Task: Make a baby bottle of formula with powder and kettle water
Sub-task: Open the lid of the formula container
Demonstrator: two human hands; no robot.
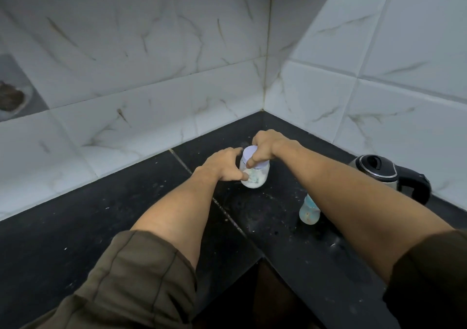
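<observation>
Left hand (222, 165) grips jar (255, 179), right hand (267, 144) clamps lid (249, 151): I judge opening powder. Next: unscrew; bottle (308, 211), kettle (376, 170) right of jar.

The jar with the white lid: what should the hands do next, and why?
Probably twist the lid off. The left hand holds the jar by its body, the right hand grips the lid, which is still on, and the powder inside must come out before any can go in the baby bottle.
</observation>
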